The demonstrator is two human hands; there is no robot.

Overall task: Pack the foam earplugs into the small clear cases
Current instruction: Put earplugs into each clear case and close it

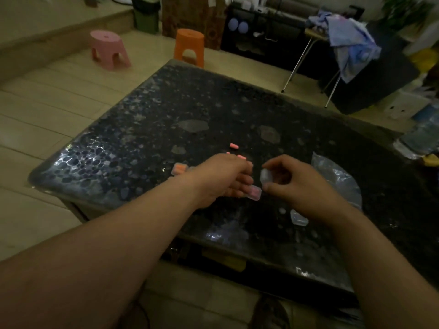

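Note:
My left hand [223,176] holds the base of a small clear case [254,193] with pink earplugs inside it, just above the dark table [142,138]. My right hand [294,179] pinches the case's clear lid [265,175] right beside it. A loose pink earplug [234,145] lies farther out on the table, and another [241,157] peeks out behind my left hand. A filled case with orange earplugs [179,168] sits left of my left hand. A clear empty case [298,218] rests below my right wrist.
A clear plastic bag [337,176] lies on the table right of my right hand. Beyond the table stand a pink stool [108,48] and an orange stool [189,47]. A folding rack with clothes [351,43] is at the back right.

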